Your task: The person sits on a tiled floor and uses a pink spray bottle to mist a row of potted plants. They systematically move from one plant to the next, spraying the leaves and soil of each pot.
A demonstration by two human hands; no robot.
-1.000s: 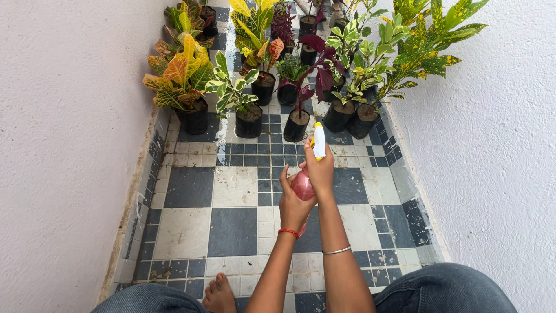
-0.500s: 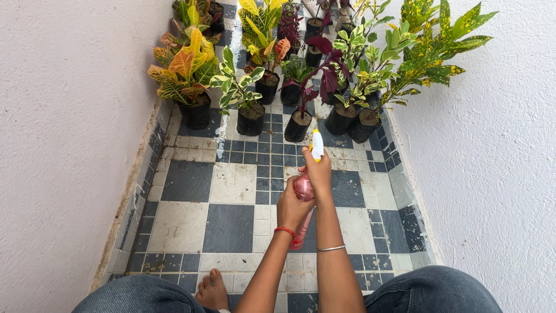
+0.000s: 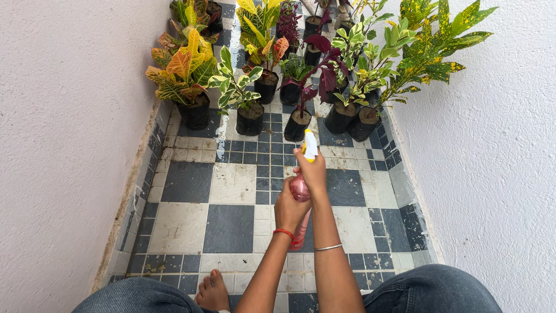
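Both hands grip a pink spray bottle (image 3: pixel 300 191), the left hand (image 3: pixel 289 210) around its body and the right hand (image 3: pixel 313 172) on the nozzle, shifted slightly left since earlier; bare floor (image 3: pixel 231 185) lies before the potted plants (image 3: pixel 250 116), walls close either side.

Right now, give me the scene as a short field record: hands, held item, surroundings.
left hand: wrapped around the body of the pink spray bottle, red thread on wrist
right hand: on the bottle's white and yellow trigger head, thin bangle on wrist
nozzle: points toward the potted plants
plants: in black bags, grouped at the far end
floor: dark and pale checkered tiles
sides: white walls
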